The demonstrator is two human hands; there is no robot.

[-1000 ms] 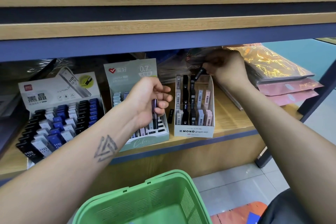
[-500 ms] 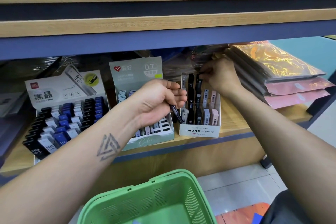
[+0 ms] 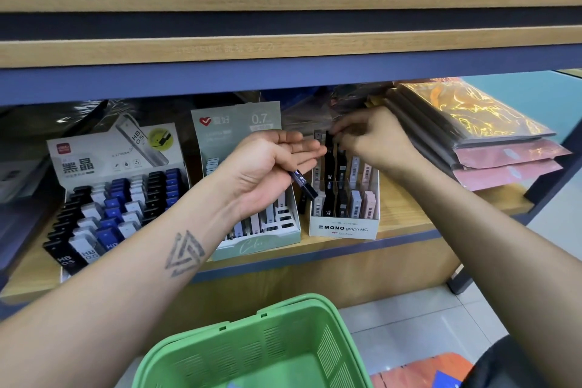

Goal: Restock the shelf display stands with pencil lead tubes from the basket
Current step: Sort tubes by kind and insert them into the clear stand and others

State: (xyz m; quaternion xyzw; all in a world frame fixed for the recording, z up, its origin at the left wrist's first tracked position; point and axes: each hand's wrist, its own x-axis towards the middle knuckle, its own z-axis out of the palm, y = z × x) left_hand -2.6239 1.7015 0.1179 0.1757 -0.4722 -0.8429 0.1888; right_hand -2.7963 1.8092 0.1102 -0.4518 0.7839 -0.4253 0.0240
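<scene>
The restocking is mid-step at the white Mono stand (image 3: pixel 344 228). The right hand (image 3: pixel 376 141) pinches a black lead tube (image 3: pixel 329 139) at its top, seating it in a back slot of that stand. The left hand (image 3: pixel 267 167), just left of the stand, lies palm up with fingers nearly straight, a dark blue tube (image 3: pixel 304 183) resting loosely across it. The green basket (image 3: pixel 252 353) sits below the stand. Next, I judge, the blue tube must pass to the right hand for an open slot.
</scene>
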